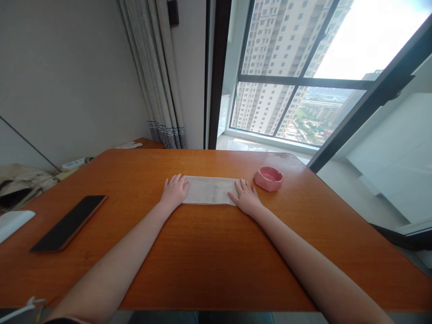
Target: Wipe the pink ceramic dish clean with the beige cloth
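A pale, flat piece of cloth (211,191), long and rectangular, lies across the middle of the wooden table (209,252). My left hand (174,191) rests on its left end, fingers stretched out and pointing away from me. On the right end lies my right hand (247,196), palm down with the fingers spread. Both hands press flat and neither grips the cloth. Just beyond my right hand, to its right, stands a pink faceted bowl that looks like an ashtray (269,178); a small gap seems to separate them.
A black flat slab with a reddish edge (69,223) lies on the table at left, beside a white object (15,223) at the edge. Behind the table hang a grey curtain (155,76) and a large window (297,81). A white power strip (74,163) sits beyond the left edge.
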A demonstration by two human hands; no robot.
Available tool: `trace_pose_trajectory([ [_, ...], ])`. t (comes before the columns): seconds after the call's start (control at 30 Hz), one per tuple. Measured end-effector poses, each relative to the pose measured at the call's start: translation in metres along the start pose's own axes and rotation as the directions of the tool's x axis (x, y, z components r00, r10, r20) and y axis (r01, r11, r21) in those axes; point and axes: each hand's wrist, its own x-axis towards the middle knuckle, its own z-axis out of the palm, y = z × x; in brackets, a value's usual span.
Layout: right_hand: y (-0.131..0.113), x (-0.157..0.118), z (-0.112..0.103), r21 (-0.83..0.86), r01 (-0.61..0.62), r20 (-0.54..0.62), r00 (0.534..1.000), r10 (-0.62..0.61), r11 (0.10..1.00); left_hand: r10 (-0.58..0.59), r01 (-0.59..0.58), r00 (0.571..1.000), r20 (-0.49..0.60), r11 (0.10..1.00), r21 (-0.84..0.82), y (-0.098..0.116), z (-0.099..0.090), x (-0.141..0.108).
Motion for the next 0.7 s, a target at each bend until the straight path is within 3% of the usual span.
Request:
trace_pose_trajectory([
  [0.07, 0.004, 0.002, 0.001, -0.008, -0.050, -0.051, 0.997, 0.049, 0.999, -0.040, 0.041, 0.998, -0.049, 0.999, 0.017, 0.000, -0.006, 0.000],
  [0.17, 0.008, 0.003, 0.002, -0.028, -0.086, -0.115, 0.990, 0.082, 0.996, -0.085, 0.085, 0.996, 0.001, 0.996, 0.031, 0.001, -0.009, 0.000],
  [0.3, 0.007, 0.003, 0.003, -0.036, -0.088, -0.138, 0.987, 0.082, 0.995, -0.027, 0.027, 0.995, 0.099, 1.000, -0.008, 0.007, -0.003, 0.000],
  [0.4, 0.005, 0.003, 0.000, 0.004, -0.047, -0.137, 0.989, 0.048, 0.999, -0.006, 0.018, 0.997, 0.080, 0.988, -0.155, 0.005, -0.001, 0.003],
  [0.5, 0.003, 0.003, -0.005, 0.074, 0.069, -0.105, 0.993, -0.061, 0.995, -0.185, 0.148, 0.980, -0.079, 0.929, -0.339, -0.005, -0.005, 0.008],
  [0.57, 0.000, 0.001, -0.007, 0.097, 0.173, -0.071, 0.984, -0.166, 0.980, -0.374, 0.244, 0.901, -0.219, 0.855, -0.457, -0.010, -0.010, 0.009],
  [0.63, -0.005, -0.001, -0.008, 0.109, 0.265, -0.041, 0.964, -0.262, 0.958, -0.438, 0.192, 0.833, -0.339, 0.803, -0.564, -0.008, -0.016, 0.007],
  [0.7, -0.011, -0.003, -0.008, 0.126, 0.328, -0.030, 0.945, -0.327, 0.936, -0.317, -0.007, 0.845, -0.431, 0.799, -0.601, 0.005, -0.019, 0.000],
])
